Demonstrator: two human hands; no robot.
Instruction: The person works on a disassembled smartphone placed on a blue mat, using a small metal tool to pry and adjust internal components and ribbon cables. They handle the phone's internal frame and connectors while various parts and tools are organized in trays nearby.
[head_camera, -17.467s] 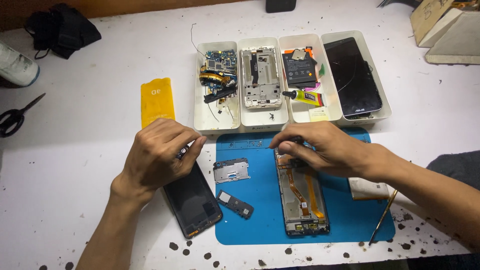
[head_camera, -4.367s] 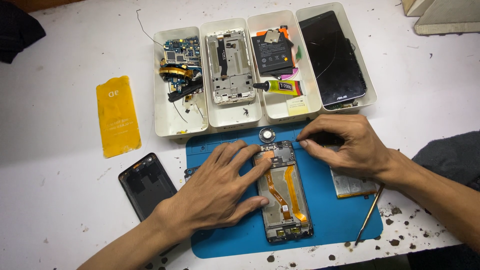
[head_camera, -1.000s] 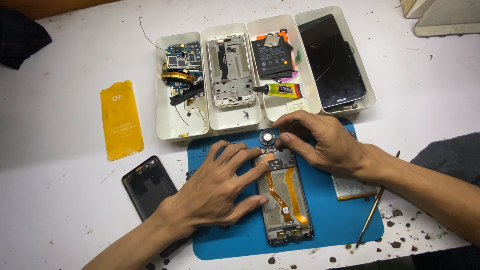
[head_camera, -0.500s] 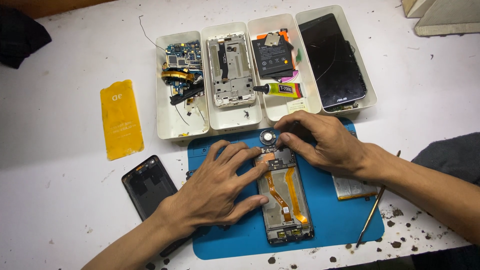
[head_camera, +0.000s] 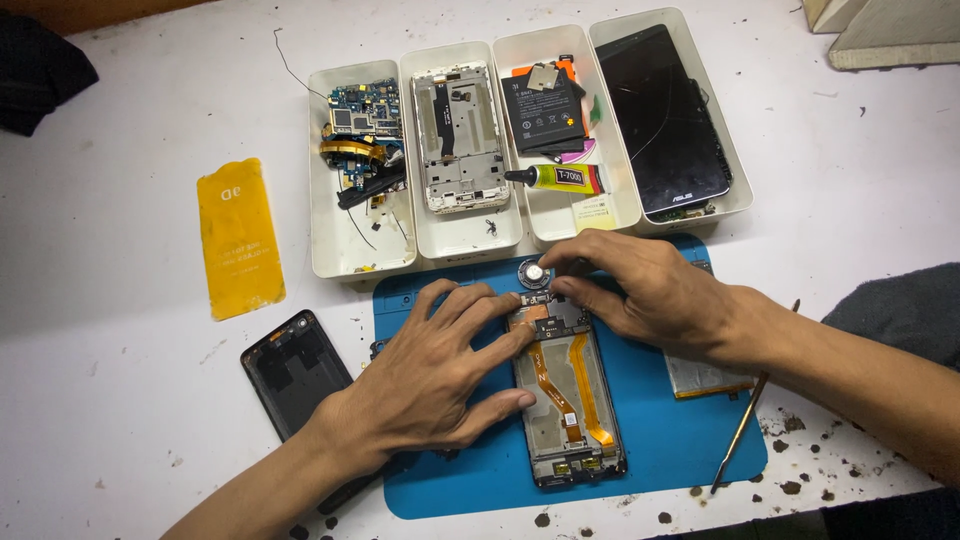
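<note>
Blue silicone mat (head_camera: 660, 450) lies under both of my hands, and on it sits the opened phone frame (head_camera: 565, 400), long side running away from me, its orange flex cables bare down the middle. My left hand (head_camera: 435, 375) lies flat beside the frame with fingers spread, the fingertips pressed against the frame's left edge near its top and the thumb touching the same edge lower down. It grips nothing. My right hand (head_camera: 655, 295) comes in from the right and curls over the frame's top end, its fingertips bunched close on the small parts there; whether they pinch anything I cannot tell. Just above those fingertips a small round speaker part (head_camera: 533, 272) rests on the mat.

Partly under my right wrist is a flat silver battery (head_camera: 705, 378), and beside it a thin metal pry tool (head_camera: 745, 425) lies slanted across the mat's edge. Left of my left wrist, a black phone back cover (head_camera: 295, 370) rests on the white table (head_camera: 120, 420), inner side up. Further left lies a yellow sheet (head_camera: 238, 238). Beyond the mat stand four white trays (head_camera: 365, 260) in a row, holding circuit boards, a silver frame, a battery with a glue tube (head_camera: 555, 178), and a dark screen panel (head_camera: 665, 120).
</note>
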